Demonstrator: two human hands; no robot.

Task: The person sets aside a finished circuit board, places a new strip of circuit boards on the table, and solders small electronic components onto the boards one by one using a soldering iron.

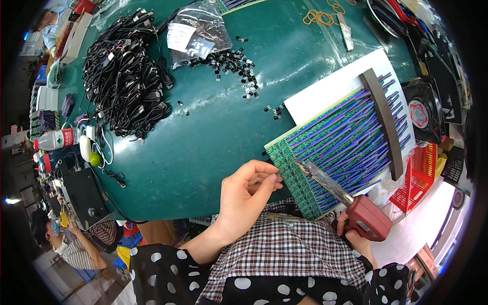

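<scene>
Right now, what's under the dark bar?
Wires show on both sides of the dark bar; a white sheet shows beneath their ends. What the bar directly covers is hidden.

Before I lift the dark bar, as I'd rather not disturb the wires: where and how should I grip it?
Probably pinch the dark bar across its middle, from above: it is long and slim, lies across the wires, and its upper face is uncovered.

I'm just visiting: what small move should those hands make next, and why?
Perhaps steady the green rectangular circuit board with the left hand: it curls beside the board's left edge, while the right hand holds a dark-red-handled tool, its metal tip over the board. Whether fingers touch the board is unclear.
</scene>
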